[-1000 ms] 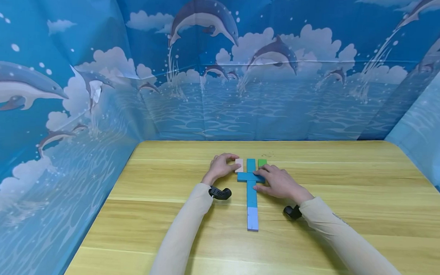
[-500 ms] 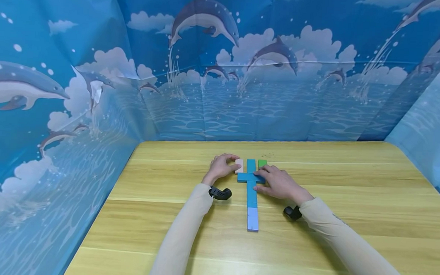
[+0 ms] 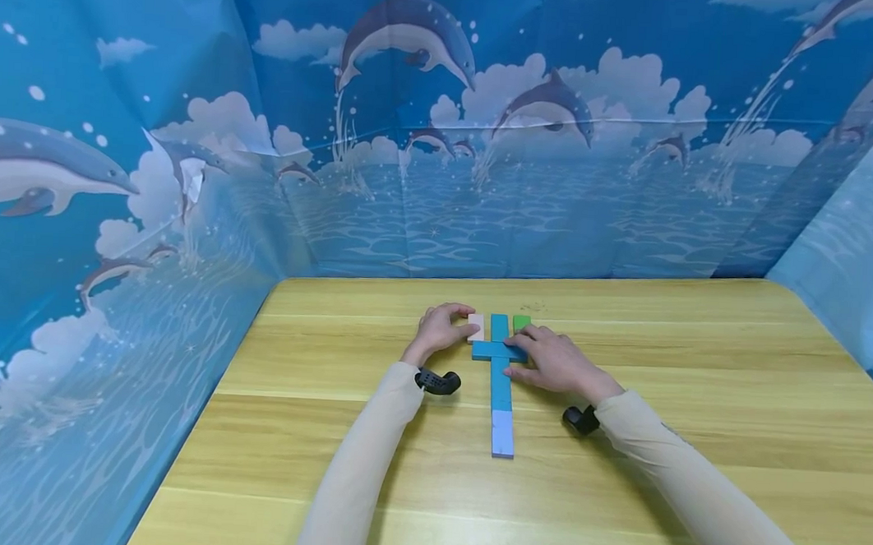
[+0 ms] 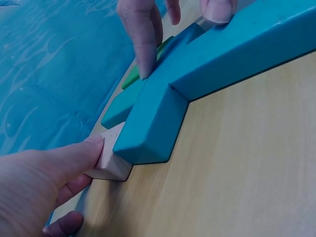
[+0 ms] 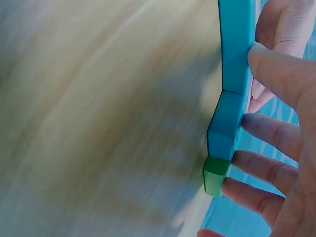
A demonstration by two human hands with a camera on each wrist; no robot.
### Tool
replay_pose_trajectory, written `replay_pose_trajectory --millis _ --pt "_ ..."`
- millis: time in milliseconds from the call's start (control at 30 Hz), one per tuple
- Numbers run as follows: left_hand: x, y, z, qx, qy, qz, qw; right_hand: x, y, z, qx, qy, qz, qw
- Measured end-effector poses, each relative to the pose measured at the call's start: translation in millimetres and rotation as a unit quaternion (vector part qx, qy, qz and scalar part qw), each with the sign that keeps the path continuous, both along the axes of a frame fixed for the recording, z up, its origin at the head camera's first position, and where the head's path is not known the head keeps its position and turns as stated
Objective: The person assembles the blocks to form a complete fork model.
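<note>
Flat coloured blocks form a cross on the table: a blue crossbar block (image 3: 487, 351), a blue block (image 3: 499, 327) beyond it, a long blue block (image 3: 500, 387) below, then a periwinkle block (image 3: 503, 436). My left hand (image 3: 438, 330) grips a pale pink block (image 4: 111, 160) beside the crossbar's left end, thumb on its outer side. With extended fingers, my right hand (image 3: 553, 363) touches the arrangement. In the right wrist view its thumb rests on the long blue block, and other fingertips reach the crossbar and a green block (image 5: 216, 175).
The wooden table (image 3: 308, 455) extends on both sides. A blue dolphin-print sheet (image 3: 484, 209) hangs behind it and at both sides. Each wrist carries a black device, such as the left wrist camera (image 3: 438, 382).
</note>
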State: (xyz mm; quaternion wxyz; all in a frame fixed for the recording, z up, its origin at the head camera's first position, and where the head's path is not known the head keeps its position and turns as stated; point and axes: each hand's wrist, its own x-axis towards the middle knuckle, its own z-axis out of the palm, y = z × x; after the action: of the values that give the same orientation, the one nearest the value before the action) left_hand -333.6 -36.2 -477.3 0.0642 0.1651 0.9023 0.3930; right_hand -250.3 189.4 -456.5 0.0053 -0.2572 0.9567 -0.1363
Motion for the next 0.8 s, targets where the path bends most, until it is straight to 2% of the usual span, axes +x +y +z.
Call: replay_pose_trajectory --millis 367,800 --pt "0.5 -0.9 -0.5 0.01 -0.011 -0.002 0.9999 0.6 -0.2 2.2 -0.008 0.001 0.004 1.0" --pt "0.0 1.5 -2.2 0.005 0.002 -0.001 1.0 -0.1 2.9 2.0 -0.032 0.014 -0.006 0.9994"
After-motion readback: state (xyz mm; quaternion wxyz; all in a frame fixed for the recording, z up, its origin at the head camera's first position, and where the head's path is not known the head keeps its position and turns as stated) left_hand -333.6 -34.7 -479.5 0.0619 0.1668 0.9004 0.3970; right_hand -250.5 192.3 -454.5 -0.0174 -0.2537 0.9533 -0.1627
